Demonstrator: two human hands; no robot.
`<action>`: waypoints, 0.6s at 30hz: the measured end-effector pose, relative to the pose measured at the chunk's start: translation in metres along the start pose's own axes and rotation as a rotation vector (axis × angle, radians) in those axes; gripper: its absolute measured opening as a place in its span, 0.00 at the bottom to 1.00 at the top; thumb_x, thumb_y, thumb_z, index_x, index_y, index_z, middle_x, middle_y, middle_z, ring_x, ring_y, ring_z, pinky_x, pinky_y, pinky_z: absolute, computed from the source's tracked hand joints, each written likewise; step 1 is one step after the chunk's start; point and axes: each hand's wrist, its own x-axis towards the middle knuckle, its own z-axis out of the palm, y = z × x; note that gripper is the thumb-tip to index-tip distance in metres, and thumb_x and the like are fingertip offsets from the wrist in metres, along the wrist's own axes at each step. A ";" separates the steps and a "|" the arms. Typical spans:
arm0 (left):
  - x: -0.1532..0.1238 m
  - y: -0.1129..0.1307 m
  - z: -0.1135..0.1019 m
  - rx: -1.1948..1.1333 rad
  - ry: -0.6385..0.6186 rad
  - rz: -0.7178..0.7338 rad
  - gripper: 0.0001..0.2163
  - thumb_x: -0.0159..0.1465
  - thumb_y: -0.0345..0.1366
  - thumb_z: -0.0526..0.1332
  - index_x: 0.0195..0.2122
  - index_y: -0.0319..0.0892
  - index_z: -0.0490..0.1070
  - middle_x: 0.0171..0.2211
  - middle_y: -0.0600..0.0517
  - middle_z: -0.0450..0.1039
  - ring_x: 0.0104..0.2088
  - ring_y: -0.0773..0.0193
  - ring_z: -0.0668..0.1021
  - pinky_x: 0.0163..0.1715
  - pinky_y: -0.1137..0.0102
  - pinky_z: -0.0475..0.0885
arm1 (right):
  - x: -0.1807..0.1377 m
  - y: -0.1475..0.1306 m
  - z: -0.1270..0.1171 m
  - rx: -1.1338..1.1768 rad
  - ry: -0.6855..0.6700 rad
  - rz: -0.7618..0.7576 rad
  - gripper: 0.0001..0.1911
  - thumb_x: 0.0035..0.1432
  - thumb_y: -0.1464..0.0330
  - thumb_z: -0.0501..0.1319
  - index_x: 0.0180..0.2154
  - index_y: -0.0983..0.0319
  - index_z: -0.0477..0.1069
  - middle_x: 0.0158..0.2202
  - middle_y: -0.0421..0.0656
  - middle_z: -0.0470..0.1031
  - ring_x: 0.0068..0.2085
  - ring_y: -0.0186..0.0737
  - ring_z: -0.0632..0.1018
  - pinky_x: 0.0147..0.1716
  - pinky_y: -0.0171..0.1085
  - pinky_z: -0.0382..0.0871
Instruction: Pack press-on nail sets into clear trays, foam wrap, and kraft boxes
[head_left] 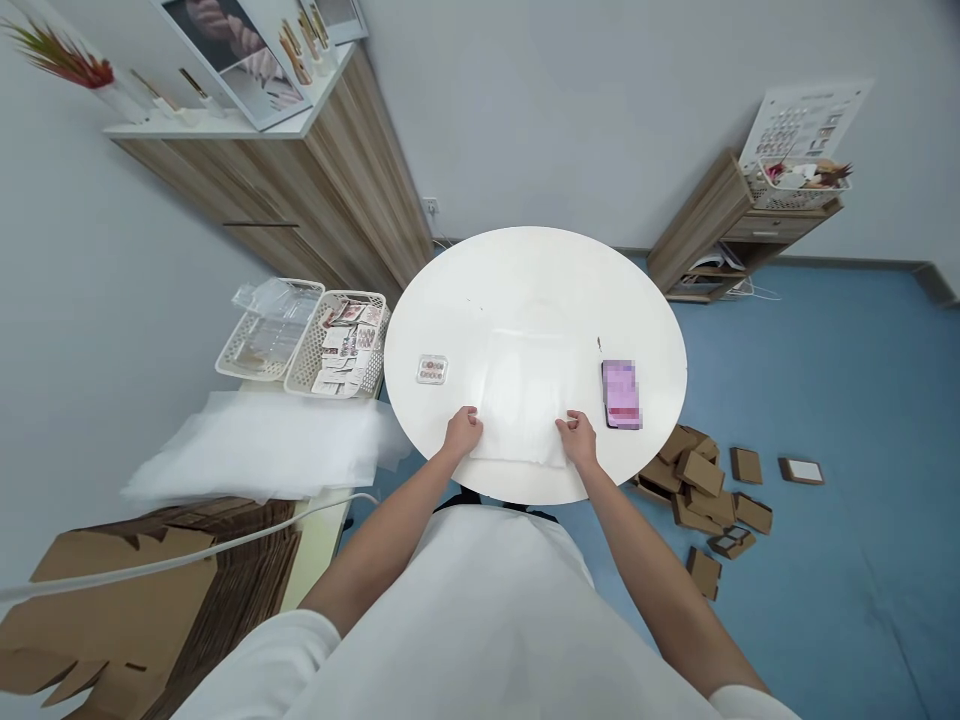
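Note:
A thin, white, see-through packing sheet [523, 405] lies spread on the round white table [536, 270]. My left hand [463, 433] pinches its left edge close to the near corner. On the opposite edge, my right hand [577, 438] has the sheet between thumb and fingers. To the left of the sheet rests a small clear case [432, 369] with two rows of small oval pieces inside, possibly press-on nails. A phone [622, 394] with a blurred purple screen lies to the right of the sheet, near my right hand.
Left of the table are a basket of printed cards [345, 345], a basket of clear plastic packaging [271, 330], a pile of white sheets [247, 445] and flat cardboard [112, 600]. Small brown boxes [705, 475] lie heaped on the floor at right. Cabinets [360, 150] stand behind.

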 end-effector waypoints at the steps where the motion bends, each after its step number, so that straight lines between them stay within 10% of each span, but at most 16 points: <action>1: 0.001 -0.001 -0.003 0.026 0.011 0.014 0.16 0.47 0.28 0.62 0.38 0.42 0.68 0.28 0.50 0.70 0.34 0.58 0.74 0.39 0.66 0.65 | -0.001 -0.001 0.000 -0.026 0.009 -0.019 0.24 0.45 0.58 0.58 0.44 0.60 0.65 0.28 0.40 0.70 0.31 0.40 0.71 0.34 0.38 0.63; 6: -0.002 0.004 -0.008 0.314 0.070 0.417 0.19 0.51 0.29 0.58 0.46 0.43 0.65 0.48 0.44 0.66 0.51 0.55 0.67 0.49 0.64 0.60 | -0.016 -0.003 0.000 -0.365 0.122 -0.324 0.26 0.51 0.63 0.53 0.53 0.63 0.58 0.46 0.50 0.67 0.47 0.46 0.67 0.45 0.43 0.60; 10: -0.005 0.006 0.001 0.831 -0.194 0.835 0.21 0.57 0.32 0.53 0.53 0.44 0.60 0.59 0.47 0.54 0.59 0.56 0.55 0.56 0.60 0.52 | -0.026 -0.004 0.006 -0.745 -0.089 -0.532 0.22 0.53 0.70 0.51 0.51 0.63 0.60 0.56 0.51 0.59 0.57 0.48 0.59 0.52 0.45 0.54; 18: 0.001 -0.024 0.000 1.145 -0.302 0.826 0.27 0.59 0.41 0.50 0.60 0.42 0.48 0.63 0.46 0.42 0.62 0.50 0.46 0.56 0.49 0.44 | -0.038 -0.006 0.024 -1.013 -0.252 -0.497 0.26 0.54 0.71 0.48 0.56 0.64 0.53 0.62 0.49 0.49 0.62 0.45 0.49 0.57 0.46 0.43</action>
